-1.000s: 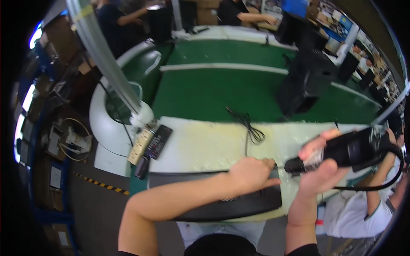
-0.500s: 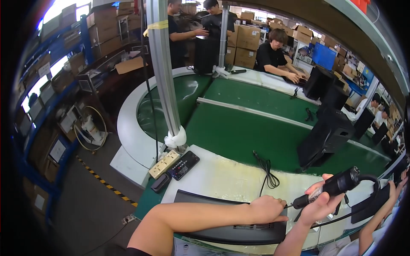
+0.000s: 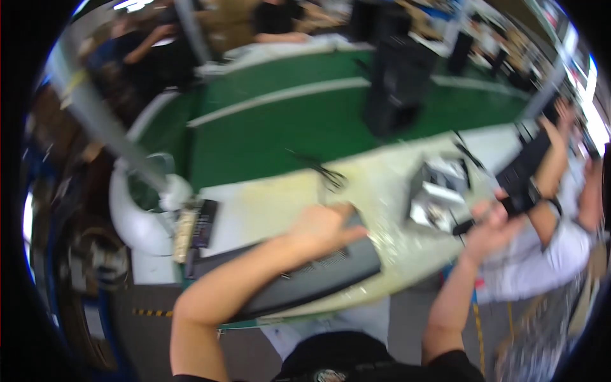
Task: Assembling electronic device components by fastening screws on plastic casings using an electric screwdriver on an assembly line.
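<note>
The picture is blurred by motion. My left hand [image 3: 318,230] rests on the far side of a long dark panel [image 3: 318,283], near its right end. Its thumb and a finger look apart, though smeared. Part of the panel, including its slotted area, lies under my left forearm. My right hand [image 3: 491,232] is closed around a black electric screwdriver [image 3: 519,200], raised off the bench to the right of the panel. The driver's tip points left, over the edge of an open box [image 3: 439,200] with small parts in it.
A coiled black cable [image 3: 331,178] lies beyond the panel. A power strip [image 3: 185,235] and a dark phone-like device [image 3: 204,223] are at left. Black speaker cabinets [image 3: 398,86] stand on the green conveyor [image 3: 273,149]. Close on the right, a co-worker's arm [image 3: 554,159] reaches over another dark panel.
The view has swung right and down. The screwdriver tip has moved away from my left hand and the panel, to the right. The open box has come into sight.
</note>
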Demonstrator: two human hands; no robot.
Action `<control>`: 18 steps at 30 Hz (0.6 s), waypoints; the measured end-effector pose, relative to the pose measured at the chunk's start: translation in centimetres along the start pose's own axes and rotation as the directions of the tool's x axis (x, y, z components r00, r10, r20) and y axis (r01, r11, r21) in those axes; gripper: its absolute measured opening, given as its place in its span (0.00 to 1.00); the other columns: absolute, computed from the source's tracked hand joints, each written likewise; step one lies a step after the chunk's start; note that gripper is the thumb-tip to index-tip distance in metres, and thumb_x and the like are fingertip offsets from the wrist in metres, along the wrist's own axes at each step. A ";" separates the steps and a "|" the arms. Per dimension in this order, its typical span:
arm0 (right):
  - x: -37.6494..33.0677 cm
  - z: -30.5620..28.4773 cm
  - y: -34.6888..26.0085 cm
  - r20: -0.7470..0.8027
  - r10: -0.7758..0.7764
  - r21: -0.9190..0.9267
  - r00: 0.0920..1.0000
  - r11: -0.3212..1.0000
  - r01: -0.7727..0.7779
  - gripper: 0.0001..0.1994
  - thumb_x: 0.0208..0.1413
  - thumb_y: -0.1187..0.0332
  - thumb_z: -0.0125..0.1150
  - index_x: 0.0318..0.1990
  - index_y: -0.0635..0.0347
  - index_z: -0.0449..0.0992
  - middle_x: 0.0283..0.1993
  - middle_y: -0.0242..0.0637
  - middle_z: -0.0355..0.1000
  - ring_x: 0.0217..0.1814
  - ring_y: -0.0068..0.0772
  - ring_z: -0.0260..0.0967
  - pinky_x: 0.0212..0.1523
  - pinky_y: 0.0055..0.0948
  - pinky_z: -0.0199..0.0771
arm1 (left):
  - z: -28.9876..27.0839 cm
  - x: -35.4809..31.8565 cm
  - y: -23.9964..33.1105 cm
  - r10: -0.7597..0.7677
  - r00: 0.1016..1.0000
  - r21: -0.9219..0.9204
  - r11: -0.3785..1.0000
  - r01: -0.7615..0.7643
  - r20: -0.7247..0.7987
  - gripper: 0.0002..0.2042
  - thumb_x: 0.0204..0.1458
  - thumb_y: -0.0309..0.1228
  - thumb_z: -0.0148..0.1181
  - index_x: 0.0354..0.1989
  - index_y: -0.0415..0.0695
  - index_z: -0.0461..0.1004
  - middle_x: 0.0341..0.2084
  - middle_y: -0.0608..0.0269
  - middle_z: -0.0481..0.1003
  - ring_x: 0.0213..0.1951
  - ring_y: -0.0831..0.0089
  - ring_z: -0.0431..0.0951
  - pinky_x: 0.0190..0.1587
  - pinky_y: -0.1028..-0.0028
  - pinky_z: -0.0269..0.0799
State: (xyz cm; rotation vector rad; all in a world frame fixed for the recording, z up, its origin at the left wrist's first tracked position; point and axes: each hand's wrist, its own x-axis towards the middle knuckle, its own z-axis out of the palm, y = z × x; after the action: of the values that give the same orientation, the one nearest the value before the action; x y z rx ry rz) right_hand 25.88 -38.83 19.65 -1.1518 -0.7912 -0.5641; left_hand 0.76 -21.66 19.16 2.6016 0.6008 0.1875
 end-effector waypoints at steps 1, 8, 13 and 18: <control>0.1 0.1 0.1 0.001 0.040 -0.034 0.999 0.999 -0.040 0.21 0.61 0.60 0.53 0.52 0.66 0.57 0.42 0.43 0.70 0.22 0.25 0.64 0.25 0.25 0.68 | 0.3 0.3 -0.9 -0.033 0.999 0.008 0.999 0.033 0.000 0.23 0.53 0.50 0.56 0.44 0.40 0.71 0.31 0.43 0.76 0.35 0.46 0.77 0.38 0.56 0.73; 0.6 -1.8 4.9 -0.012 -0.036 0.082 0.999 0.996 0.037 0.24 0.61 0.66 0.50 0.58 0.63 0.47 0.49 0.48 0.65 0.23 0.29 0.68 0.25 0.26 0.71 | 0.3 1.4 1.7 -0.089 0.995 -0.013 0.996 0.089 -0.052 0.22 0.53 0.44 0.58 0.50 0.41 0.69 0.36 0.43 0.77 0.39 0.47 0.77 0.43 0.59 0.73; -1.4 -0.9 7.9 0.134 -0.074 0.075 0.988 0.995 0.064 0.25 0.62 0.61 0.51 0.57 0.65 0.48 0.47 0.47 0.65 0.25 0.28 0.68 0.27 0.25 0.70 | -1.9 -4.2 0.1 -0.126 0.987 0.076 0.988 0.134 -0.096 0.21 0.53 0.40 0.58 0.51 0.39 0.69 0.40 0.44 0.76 0.42 0.48 0.77 0.45 0.60 0.72; -2.6 -0.1 4.7 0.165 0.130 -0.055 0.978 0.991 -0.123 0.23 0.62 0.58 0.52 0.52 0.68 0.55 0.43 0.44 0.69 0.23 0.25 0.66 0.27 0.24 0.70 | -3.7 -12.9 -2.7 -0.349 0.924 0.074 0.929 0.364 -0.157 0.18 0.50 0.36 0.60 0.46 0.37 0.72 0.40 0.45 0.76 0.43 0.49 0.76 0.46 0.61 0.71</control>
State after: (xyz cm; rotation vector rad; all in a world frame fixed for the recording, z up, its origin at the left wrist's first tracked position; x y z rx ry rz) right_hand 27.88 -37.46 14.85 -1.2930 -0.8458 -0.3837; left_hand -12.73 -23.71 20.82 2.5325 1.1504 0.2284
